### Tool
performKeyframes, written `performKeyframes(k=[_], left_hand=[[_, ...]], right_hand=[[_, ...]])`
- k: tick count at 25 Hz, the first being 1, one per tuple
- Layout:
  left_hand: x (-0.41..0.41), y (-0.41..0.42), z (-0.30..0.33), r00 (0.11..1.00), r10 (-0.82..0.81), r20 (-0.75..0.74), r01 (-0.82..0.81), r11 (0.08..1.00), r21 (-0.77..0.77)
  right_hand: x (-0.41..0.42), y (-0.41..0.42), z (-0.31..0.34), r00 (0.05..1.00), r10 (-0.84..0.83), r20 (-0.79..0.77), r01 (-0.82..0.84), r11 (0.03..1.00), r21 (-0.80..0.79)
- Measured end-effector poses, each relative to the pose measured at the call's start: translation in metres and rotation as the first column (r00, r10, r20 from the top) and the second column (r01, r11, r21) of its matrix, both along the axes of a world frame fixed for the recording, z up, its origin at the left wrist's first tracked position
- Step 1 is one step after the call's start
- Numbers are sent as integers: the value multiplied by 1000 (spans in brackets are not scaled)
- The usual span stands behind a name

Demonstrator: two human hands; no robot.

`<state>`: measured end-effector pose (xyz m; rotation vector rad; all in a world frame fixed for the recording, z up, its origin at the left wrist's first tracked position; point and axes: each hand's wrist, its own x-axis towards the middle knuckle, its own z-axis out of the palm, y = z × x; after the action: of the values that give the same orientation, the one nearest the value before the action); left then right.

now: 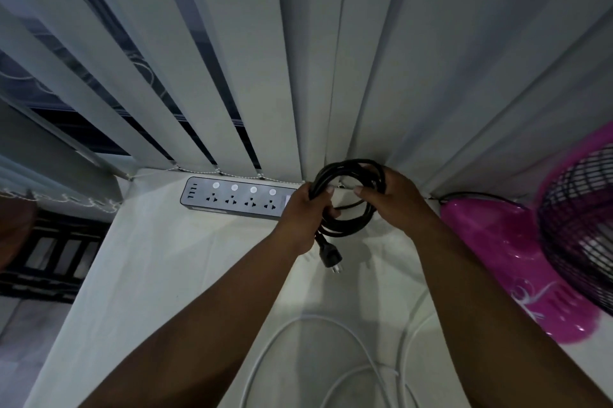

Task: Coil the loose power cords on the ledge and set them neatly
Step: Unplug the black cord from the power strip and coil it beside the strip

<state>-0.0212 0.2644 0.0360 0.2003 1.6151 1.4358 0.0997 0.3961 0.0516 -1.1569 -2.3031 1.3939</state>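
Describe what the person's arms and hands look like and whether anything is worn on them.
Both forearms are bare to the frame's bottom edge; no sleeves show. The left hand and right hand wear no gloves, and no rings, watch or bracelets show. The fingernails look short and unpainted.

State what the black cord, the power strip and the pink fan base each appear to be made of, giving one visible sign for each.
Black cord: flexible rubber or PVC sheath, matt; it bends into tight loops in both hands.
Power strip: rigid plastic, satin grey, probably; moulded sockets and round buttons.
Pink fan base: glossy hard plastic; bright highlights on its smooth surface.
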Motion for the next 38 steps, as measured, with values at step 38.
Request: performKeyframes(k=[38], left_hand=[[13, 1, -51, 437, -681, -587, 298, 726, -620]], right_hand=[[-3, -17, -104, 940, -10, 341, -171, 851, 497]])
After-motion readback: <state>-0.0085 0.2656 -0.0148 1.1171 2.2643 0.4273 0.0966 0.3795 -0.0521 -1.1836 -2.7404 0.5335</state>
